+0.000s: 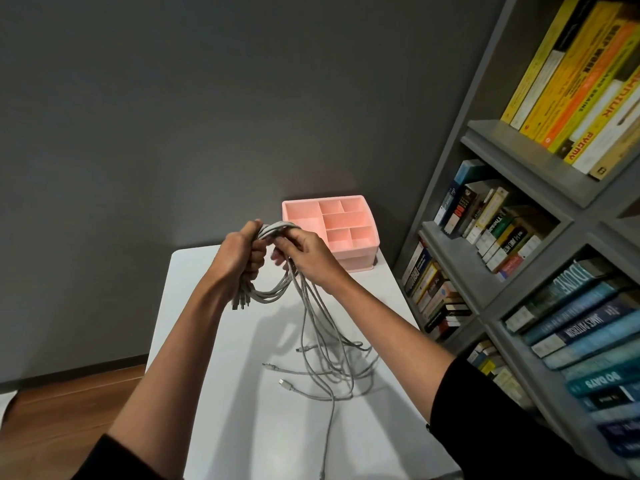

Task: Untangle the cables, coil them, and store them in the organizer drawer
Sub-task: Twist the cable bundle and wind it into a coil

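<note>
A bundle of several grey cables (313, 327) is lifted above the white table (242, 410). My left hand (242, 252) is closed around a coiled part of the bundle, with several connector ends hanging below it. My right hand (304, 252) grips the same bundle just to the right, at the top of the loop. Long strands fall from my hands and lie tangled on the table, with loose plugs spread at the front. The pink organizer (360, 252) stands at the table's far right corner, its top compartments open upward; its drawer front looks closed.
A grey bookshelf (512, 157) packed with books stands close along the table's right side. A dark grey wall is behind the table. Wooden floor (69, 403) shows to the left, below the table's edge.
</note>
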`<action>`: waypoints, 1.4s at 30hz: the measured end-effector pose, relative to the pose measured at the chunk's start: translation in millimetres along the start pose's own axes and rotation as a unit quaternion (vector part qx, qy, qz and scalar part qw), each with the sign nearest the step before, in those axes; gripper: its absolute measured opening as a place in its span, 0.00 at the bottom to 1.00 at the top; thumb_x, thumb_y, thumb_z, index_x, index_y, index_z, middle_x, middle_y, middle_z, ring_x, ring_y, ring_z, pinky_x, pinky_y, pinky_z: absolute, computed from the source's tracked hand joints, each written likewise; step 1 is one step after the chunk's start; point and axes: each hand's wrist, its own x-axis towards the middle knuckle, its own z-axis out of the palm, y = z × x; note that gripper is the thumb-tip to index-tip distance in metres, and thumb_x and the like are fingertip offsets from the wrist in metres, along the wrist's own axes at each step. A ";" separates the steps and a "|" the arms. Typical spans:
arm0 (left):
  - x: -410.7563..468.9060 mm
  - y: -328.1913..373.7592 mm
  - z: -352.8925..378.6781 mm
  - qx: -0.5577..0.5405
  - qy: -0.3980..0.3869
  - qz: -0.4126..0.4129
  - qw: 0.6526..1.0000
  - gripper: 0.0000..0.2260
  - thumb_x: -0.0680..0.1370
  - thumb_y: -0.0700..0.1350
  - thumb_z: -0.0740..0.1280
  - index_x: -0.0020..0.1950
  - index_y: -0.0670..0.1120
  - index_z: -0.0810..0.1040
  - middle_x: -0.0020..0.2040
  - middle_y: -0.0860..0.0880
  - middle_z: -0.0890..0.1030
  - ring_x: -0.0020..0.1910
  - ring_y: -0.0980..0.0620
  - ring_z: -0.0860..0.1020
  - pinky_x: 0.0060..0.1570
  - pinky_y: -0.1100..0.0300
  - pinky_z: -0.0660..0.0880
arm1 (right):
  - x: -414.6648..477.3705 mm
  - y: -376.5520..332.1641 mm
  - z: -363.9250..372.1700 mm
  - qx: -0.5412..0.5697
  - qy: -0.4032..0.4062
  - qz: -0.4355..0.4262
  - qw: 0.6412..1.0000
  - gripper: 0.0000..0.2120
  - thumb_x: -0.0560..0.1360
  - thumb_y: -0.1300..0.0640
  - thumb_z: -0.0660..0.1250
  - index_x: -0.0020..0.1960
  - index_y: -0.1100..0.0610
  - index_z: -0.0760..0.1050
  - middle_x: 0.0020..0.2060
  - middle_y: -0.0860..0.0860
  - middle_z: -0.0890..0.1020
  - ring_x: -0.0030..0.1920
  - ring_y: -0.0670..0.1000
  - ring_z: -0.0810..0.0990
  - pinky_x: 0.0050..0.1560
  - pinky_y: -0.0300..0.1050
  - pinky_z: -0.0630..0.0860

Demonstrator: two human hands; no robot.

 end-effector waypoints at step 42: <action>6.9 -9.6 -9.8 0.149 0.094 0.015 0.984 0.21 0.80 0.54 0.57 0.30 0.46 0.66 0.25 0.50 0.64 0.22 0.52 0.61 0.23 0.65 0.56 | -8.3 -35.9 -15.9 -0.432 0.008 -0.135 0.892 0.06 0.78 0.57 0.63 0.47 0.60 0.74 0.43 0.54 0.76 0.46 0.56 0.76 0.39 0.49 0.70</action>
